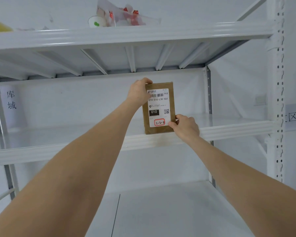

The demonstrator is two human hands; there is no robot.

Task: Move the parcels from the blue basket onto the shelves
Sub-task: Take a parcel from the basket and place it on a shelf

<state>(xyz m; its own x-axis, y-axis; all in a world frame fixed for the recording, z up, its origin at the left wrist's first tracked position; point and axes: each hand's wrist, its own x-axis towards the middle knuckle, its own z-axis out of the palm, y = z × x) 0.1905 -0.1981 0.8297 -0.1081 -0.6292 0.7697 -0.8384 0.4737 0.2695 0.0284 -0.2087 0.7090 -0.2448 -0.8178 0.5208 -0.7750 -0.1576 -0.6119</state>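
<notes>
We hold labelled brown parcel (161, 104) upright on middle shelf (232, 128) | left hand (138, 93) fingers grasp top-left corner | right hand (185, 126) fingers pinch lower-right corner

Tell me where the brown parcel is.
The parcel stands upright, head view centre, on the middle shelf near its front, held by left hand and right hand.
</notes>
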